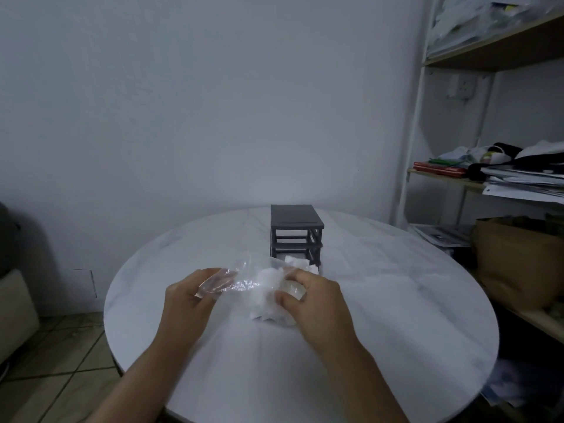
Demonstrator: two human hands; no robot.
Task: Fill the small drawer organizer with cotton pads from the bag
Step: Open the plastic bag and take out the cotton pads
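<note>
Between both hands (189, 296), clear bag (244, 279) bulges white.

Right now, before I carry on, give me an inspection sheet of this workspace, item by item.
Surface: round white table with faint veining.
Job's things: dark grey drawer organizer upright at the far middle, its upper slots look empty; clear bag holding white cotton pads; some white material at the organizer's foot, unclear.
Clutter: papers and clothes piled on the shelf unit.
Grippers: left hand pinches the bag's edge; right hand grips its padded end.
Cables: nothing seen.
Surroundings: white wall, wall socket, brown box, tiled floor.
</note>
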